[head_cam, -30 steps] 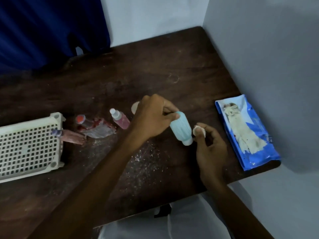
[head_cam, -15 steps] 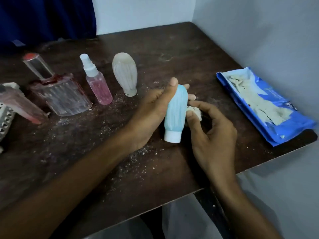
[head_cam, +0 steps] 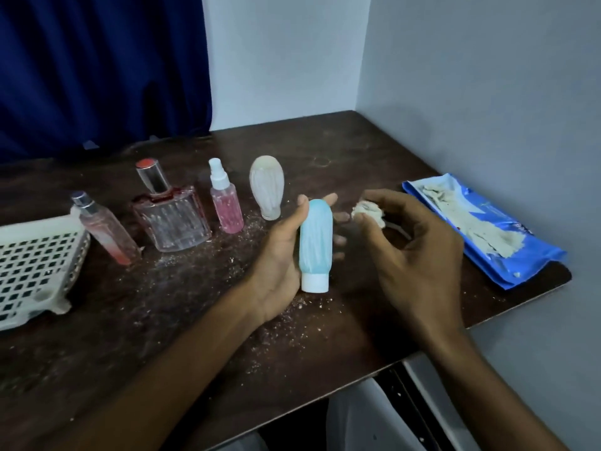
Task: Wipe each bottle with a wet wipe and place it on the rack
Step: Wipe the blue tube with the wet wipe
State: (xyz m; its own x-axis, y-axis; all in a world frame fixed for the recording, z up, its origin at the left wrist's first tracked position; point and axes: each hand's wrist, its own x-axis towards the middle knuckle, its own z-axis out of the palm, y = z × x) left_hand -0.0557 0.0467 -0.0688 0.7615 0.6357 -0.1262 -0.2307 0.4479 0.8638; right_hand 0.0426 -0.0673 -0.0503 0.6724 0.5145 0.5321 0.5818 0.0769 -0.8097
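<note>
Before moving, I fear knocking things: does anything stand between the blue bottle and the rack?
Yes: between the blue bottle and the rack stand a pink spray bottle, a glass perfume bottle and a slim pink bottle.

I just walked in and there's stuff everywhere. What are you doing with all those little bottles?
A person is cleaning bottles one at a time. The left hand holds the blue bottle with its cap down. The right hand pinches a crumpled wipe just beside it, not touching. Four more bottles wait on the dusty table. The rack on the left shows no bottle in it, and the open pack lies on the right.
</note>
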